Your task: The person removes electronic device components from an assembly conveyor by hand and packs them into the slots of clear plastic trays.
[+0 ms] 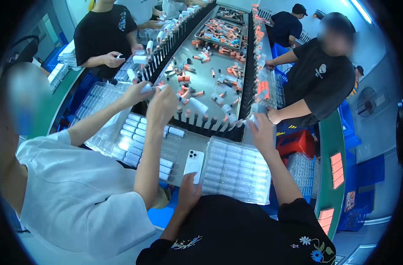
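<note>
Black shirt with a flower print point(254, 229) fills the near edge of the head view. Left hand point(189, 194): at the near end of a white phone point(194, 165), one digit laid over its back; cannot tell whether the other fingers close underneath. Right hand point(262, 132): raised beside the rack edge, fingertips drawn together on a small pale piece point(253, 119); blurred, type not readable.

Handling, judged: keep the phone's grip low and along its side edges, off the lenses, and slide it clear of the neighbouring rows rather than across them. For the pale piece, a light pinch near its middle should do, with the wrist high enough to miss the upright pegs point(204, 119). A coworker's hands point(164, 104) work nearby at the left; elbow room matters.

Orientation: phone back up, lens end away from the body, long axis running away from the wearer and leaning slightly right. It is between the loose white cylinders point(133, 137) and the filled clear tray point(234, 170). Tray cylinders lie on their sides, long axes roughly left to right. Pale piece: axis cannot be told.
</note>
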### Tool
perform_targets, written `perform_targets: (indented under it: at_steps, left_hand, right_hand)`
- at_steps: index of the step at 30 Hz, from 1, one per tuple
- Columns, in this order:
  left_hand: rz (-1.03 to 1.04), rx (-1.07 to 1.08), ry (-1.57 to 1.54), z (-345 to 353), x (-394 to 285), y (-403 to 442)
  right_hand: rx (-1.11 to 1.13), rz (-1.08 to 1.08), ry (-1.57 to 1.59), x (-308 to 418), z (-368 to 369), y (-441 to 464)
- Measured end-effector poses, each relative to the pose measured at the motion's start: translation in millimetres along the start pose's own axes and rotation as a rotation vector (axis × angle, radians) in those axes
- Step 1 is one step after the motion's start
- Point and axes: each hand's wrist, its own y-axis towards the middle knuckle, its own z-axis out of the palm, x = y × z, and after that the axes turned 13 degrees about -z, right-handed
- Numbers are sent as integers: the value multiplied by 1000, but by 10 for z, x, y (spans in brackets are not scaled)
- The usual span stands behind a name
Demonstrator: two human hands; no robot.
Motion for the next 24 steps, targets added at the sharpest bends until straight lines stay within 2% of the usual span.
perform_targets:
  at_steps: [1, 2, 4, 5, 6, 7, 8, 9, 10, 12, 14, 16, 18, 19, 20, 22, 24]
  left_hand:
    - [-99, 60, 41, -87, 106, -40]
    - [-100, 65, 36, -192, 86, -20]
    - [-237, 305, 46, -507, 9, -12]
    - [-141, 315, 120, -547, 79, 10]
    - [-47, 306, 201, -567, 163, 47]
    - [-38, 342, 211, -603, 206, 68]
    - [-19, 370, 236, -631, 191, 100]
    - [6, 405, 255, -621, 169, 130]
    - [14, 443, 246, -578, 174, 157]
    - [101, 446, 330, -424, 231, 218]
    - [89, 467, 360, -358, 63, 269]
    - [27, 354, 419, -198, 44, 273]
    - [52, 319, 458, -53, 166, 259]
    - [-58, 345, 469, 40, 281, 293]
    - [-164, 364, 472, 112, 339, 308]
    - [-196, 567, 548, 51, 262, 373]
    - [-166, 523, 555, 92, 164, 328]
  right_hand:
    - [-30, 19, -34, -58, -85, 115]
    - [1, 28, -36, -88, -194, 276]
    - [124, -268, 19, -198, -320, 499]
    - [222, -360, 9, -184, -305, 585]
    - [403, -366, -23, -314, -166, 595]
    - [577, -380, -59, -361, 44, 572]
    - [596, -343, -118, -239, 221, 542]
    - [595, -260, -376, -205, 463, 447]
    - [596, -190, -468, -90, 542, 448]
    - [715, 131, -343, 291, 600, 657]
    - [551, 244, -304, 469, 783, 567]
    - [343, 291, -180, 625, 895, 354]
    - [424, 392, 278, 581, 900, -44]
    - [292, 284, 408, 556, 910, -402]
    - [224, 283, 331, 604, 786, -716]
    - [137, 257, 80, 368, 581, -1400]
    - [61, 400, -96, 234, 175, -1945]
